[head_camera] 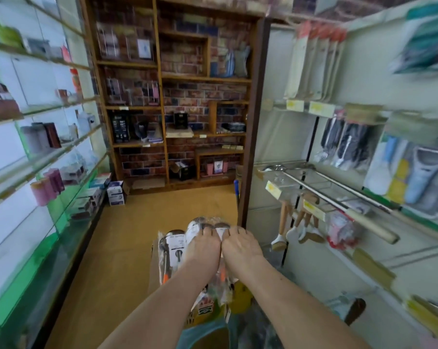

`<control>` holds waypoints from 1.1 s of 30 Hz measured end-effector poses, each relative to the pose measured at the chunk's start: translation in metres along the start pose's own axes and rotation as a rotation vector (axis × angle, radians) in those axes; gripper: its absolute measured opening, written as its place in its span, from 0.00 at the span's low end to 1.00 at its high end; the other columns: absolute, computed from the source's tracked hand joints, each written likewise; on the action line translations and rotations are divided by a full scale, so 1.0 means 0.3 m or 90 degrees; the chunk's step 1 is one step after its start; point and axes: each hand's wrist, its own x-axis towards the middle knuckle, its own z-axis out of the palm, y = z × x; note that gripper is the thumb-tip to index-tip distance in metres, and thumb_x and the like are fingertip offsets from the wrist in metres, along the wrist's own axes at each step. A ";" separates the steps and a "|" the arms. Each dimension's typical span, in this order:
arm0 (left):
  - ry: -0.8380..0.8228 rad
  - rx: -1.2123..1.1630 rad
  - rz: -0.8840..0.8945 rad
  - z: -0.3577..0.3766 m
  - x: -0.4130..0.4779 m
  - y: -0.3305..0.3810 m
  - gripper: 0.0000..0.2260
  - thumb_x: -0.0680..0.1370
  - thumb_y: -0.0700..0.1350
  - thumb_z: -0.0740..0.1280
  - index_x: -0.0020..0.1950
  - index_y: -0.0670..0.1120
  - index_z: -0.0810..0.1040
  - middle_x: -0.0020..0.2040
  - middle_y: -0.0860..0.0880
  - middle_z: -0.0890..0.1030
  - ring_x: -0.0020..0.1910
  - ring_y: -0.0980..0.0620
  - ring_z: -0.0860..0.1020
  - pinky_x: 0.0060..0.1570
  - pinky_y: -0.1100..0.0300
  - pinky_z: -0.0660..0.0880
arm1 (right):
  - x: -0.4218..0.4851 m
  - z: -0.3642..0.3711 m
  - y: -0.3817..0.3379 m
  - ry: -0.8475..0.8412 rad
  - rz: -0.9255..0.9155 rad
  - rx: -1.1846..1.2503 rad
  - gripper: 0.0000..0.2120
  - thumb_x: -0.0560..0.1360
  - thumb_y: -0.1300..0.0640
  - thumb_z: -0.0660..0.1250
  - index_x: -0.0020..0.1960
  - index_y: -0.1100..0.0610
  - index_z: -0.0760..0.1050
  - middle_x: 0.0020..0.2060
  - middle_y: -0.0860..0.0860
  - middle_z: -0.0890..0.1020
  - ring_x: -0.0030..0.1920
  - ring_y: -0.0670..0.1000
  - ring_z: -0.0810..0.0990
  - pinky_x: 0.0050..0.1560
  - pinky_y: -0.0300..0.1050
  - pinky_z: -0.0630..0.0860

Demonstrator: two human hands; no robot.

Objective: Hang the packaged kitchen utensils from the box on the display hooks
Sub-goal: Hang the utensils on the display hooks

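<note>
No lettering can be read here — the white labels on the packaged utensils carry dark print blurred beyond reading, and the yellow shelf tags are just as illegible.

One wide head-worn view looks forward and down an aisle — left hand and right hand near, low centre — shelves far ahead.

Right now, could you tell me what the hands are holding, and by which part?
A bundle of packaged utensils: the left hand and right hand grip it side by side near its labelled head end.
</note>
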 end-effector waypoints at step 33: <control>0.268 0.023 0.492 -0.406 -0.580 1.162 0.23 0.76 0.40 0.63 0.70 0.39 0.63 0.68 0.40 0.68 0.67 0.43 0.66 0.67 0.54 0.61 | -1.242 -0.282 0.669 0.044 0.485 -0.094 0.20 0.79 0.60 0.56 0.69 0.65 0.63 0.66 0.61 0.69 0.65 0.59 0.68 0.64 0.50 0.65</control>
